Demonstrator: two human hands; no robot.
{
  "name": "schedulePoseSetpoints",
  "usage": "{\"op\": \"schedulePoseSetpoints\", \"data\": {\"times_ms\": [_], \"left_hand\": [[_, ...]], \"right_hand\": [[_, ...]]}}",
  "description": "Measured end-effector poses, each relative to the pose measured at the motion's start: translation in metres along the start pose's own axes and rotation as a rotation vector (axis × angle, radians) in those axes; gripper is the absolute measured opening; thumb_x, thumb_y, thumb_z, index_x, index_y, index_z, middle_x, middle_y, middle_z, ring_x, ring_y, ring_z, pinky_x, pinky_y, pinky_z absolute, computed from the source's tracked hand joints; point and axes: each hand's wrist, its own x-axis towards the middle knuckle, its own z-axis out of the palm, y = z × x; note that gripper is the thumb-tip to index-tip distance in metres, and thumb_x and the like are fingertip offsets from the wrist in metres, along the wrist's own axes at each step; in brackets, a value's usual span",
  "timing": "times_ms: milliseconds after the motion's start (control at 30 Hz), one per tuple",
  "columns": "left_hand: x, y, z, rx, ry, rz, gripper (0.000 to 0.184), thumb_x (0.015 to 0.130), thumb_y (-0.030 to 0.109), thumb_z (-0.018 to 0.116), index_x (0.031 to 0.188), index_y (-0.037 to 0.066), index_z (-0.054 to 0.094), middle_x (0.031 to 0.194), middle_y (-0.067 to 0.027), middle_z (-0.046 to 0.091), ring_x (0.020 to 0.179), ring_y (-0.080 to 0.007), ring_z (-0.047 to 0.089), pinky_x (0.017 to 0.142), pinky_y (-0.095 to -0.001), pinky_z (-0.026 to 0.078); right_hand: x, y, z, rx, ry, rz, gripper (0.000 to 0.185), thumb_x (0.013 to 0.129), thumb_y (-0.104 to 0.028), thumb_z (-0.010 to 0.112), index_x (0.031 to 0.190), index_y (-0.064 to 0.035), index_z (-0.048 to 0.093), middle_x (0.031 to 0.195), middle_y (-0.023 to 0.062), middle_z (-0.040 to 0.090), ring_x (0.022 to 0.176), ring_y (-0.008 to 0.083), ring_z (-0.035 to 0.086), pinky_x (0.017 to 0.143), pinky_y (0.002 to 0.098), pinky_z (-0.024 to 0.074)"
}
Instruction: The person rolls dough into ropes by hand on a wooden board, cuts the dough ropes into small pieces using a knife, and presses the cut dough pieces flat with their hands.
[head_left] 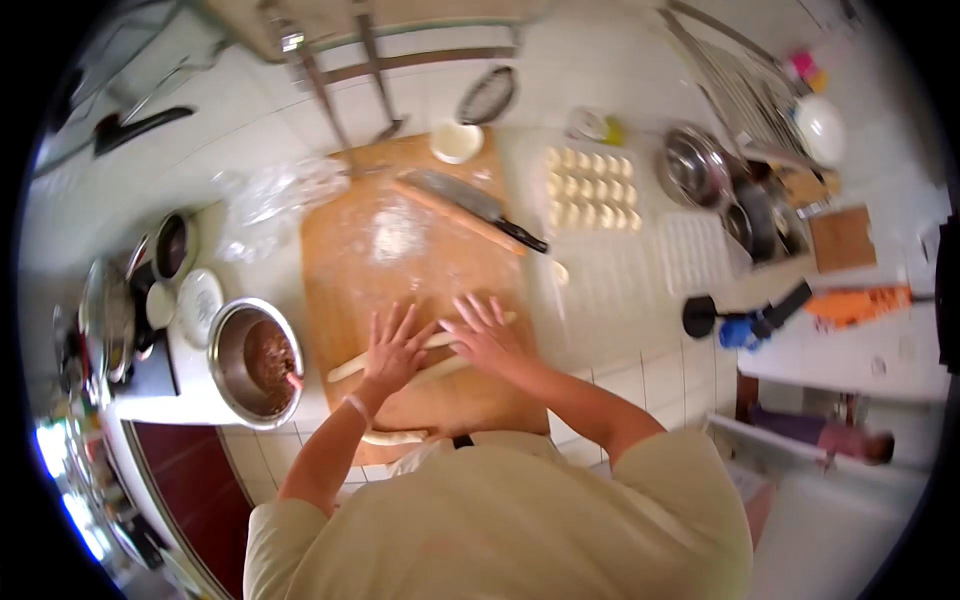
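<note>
A long rope of dough (348,370) lies across the wooden board (330,285). My left hand (394,350) rests on it with the fingers spread, covering part of its length. Over the right half of the rope, my right hand (486,335) is also flat and spread, and the two thumbs nearly meet. A second dough strip (445,367) runs just below, partly behind my right hand. Another dough piece (393,438) lies near the board's front edge. Farther up are a flour patch (397,234), a rolling pin (462,216) and a cleaver (460,193).
A metal bowl (228,355) of reddish-brown filling stands left of the board. Rows of small dough pieces (592,190) sit to the right, near one loose piece (560,272). A white bowl (456,143) is at the back. A person (850,440) is far right.
</note>
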Motion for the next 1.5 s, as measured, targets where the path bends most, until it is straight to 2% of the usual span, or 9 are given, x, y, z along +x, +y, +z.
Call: {"op": "schedulePoseSetpoints", "data": {"times_ms": [267, 400, 567, 800, 1033, 1133, 1333, 1433, 1500], "left_hand": [[0.043, -0.055, -0.013, -0.249, 0.480, -0.294, 0.054, 0.099, 0.037, 0.051, 0.150, 0.023, 0.041, 0.163, -0.0090, 0.026, 0.151, -0.0355, 0.017, 0.118, -0.0647, 0.010], [0.014, -0.047, -0.003, -0.041, 0.323, -0.424, 0.056, 0.098, 0.036, 0.051, 0.152, 0.024, 0.039, 0.164, -0.0084, 0.023, 0.152, -0.0356, 0.015, 0.119, -0.0644, 0.009], [-0.062, -0.023, 0.013, -0.157, 0.025, -0.197, 0.059, 0.096, 0.037, 0.054, 0.153, 0.027, 0.038, 0.165, -0.0079, 0.021, 0.152, -0.0365, 0.011, 0.119, -0.0649, 0.009], [0.000, -0.082, 0.009, 0.008, 0.331, -0.413, 0.055, 0.099, 0.040, 0.049, 0.151, 0.025, 0.041, 0.164, -0.0115, 0.021, 0.152, -0.0392, 0.012, 0.119, -0.0646, 0.009], [-0.092, -0.034, 0.021, -0.156, 0.119, -0.323, 0.054, 0.099, 0.036, 0.050, 0.150, 0.022, 0.042, 0.162, -0.0137, 0.025, 0.150, -0.0392, 0.018, 0.119, -0.0616, 0.013], [-0.060, -0.058, 0.026, -0.280, 0.297, -0.379, 0.052, 0.098, 0.032, 0.051, 0.148, 0.021, 0.045, 0.162, -0.0147, 0.026, 0.149, -0.0385, 0.022, 0.117, -0.0626, 0.015], [-0.094, -0.045, -0.007, -0.299, 0.490, -0.321, 0.060, 0.084, 0.022, 0.072, 0.138, 0.007, 0.051, 0.145, -0.0161, 0.046, 0.132, -0.0392, 0.043, 0.109, -0.0483, 0.038], [-0.150, -0.011, 0.008, -0.363, 0.411, -0.444, 0.061, 0.075, 0.021, 0.079, 0.130, 0.008, 0.055, 0.122, -0.0175, 0.054, 0.115, -0.0390, 0.051, 0.098, -0.0480, 0.044], [-0.170, 0.009, 0.023, -0.319, 0.461, -0.471, 0.061, 0.073, 0.020, 0.081, 0.128, 0.007, 0.055, 0.116, -0.0179, 0.055, 0.111, -0.0390, 0.053, 0.096, -0.0477, 0.045]], "right_hand": [[0.121, -0.014, 0.001, -0.083, 0.132, 0.008, 0.047, 0.098, -0.037, 0.054, 0.140, -0.0163, 0.055, 0.157, 0.0125, 0.037, 0.148, 0.0292, 0.028, 0.118, 0.0637, 0.0144], [0.118, -0.043, 0.029, -0.068, -0.032, -0.113, 0.046, 0.099, -0.037, 0.052, 0.141, -0.0168, 0.054, 0.158, 0.0090, 0.036, 0.148, 0.0283, 0.027, 0.120, 0.0599, 0.0146], [0.041, -0.030, 0.019, 0.035, -0.154, -0.184, 0.047, 0.102, -0.037, 0.046, 0.147, -0.0217, 0.046, 0.161, 0.0089, 0.030, 0.151, 0.0285, 0.022, 0.120, 0.0597, 0.0127], [0.104, -0.006, 0.009, -0.126, -0.016, -0.013, 0.048, 0.100, -0.040, 0.048, 0.147, -0.0271, 0.047, 0.162, 0.0077, 0.029, 0.151, 0.0304, 0.020, 0.120, 0.0616, 0.0091], [-0.010, 0.020, -0.017, -0.062, -0.134, -0.076, 0.046, 0.100, -0.039, 0.049, 0.145, -0.0264, 0.049, 0.160, 0.0092, 0.032, 0.149, 0.0305, 0.026, 0.120, 0.0624, 0.0090], [0.034, 0.033, -0.011, -0.142, 0.000, -0.069, 0.048, 0.098, -0.037, 0.053, 0.145, -0.0261, 0.049, 0.158, 0.0107, 0.036, 0.148, 0.0312, 0.029, 0.119, 0.0624, 0.0099], [0.047, -0.001, -0.006, 0.037, 0.118, -0.178, 0.053, 0.092, -0.033, 0.064, 0.138, -0.0092, 0.054, 0.147, 0.0129, 0.049, 0.141, 0.0333, 0.038, 0.117, 0.0530, 0.0268], [0.001, -0.023, 0.013, 0.093, -0.100, -0.363, 0.050, 0.085, -0.027, 0.073, 0.129, -0.0093, 0.060, 0.128, 0.0128, 0.059, 0.125, 0.0336, 0.050, 0.108, 0.0464, 0.0407], [-0.019, -0.032, 0.016, 0.125, -0.006, -0.204, 0.046, 0.078, -0.020, 0.078, 0.121, -0.0096, 0.063, 0.106, 0.0113, 0.059, 0.106, 0.0316, 0.056, 0.094, 0.0439, 0.0487]]}}
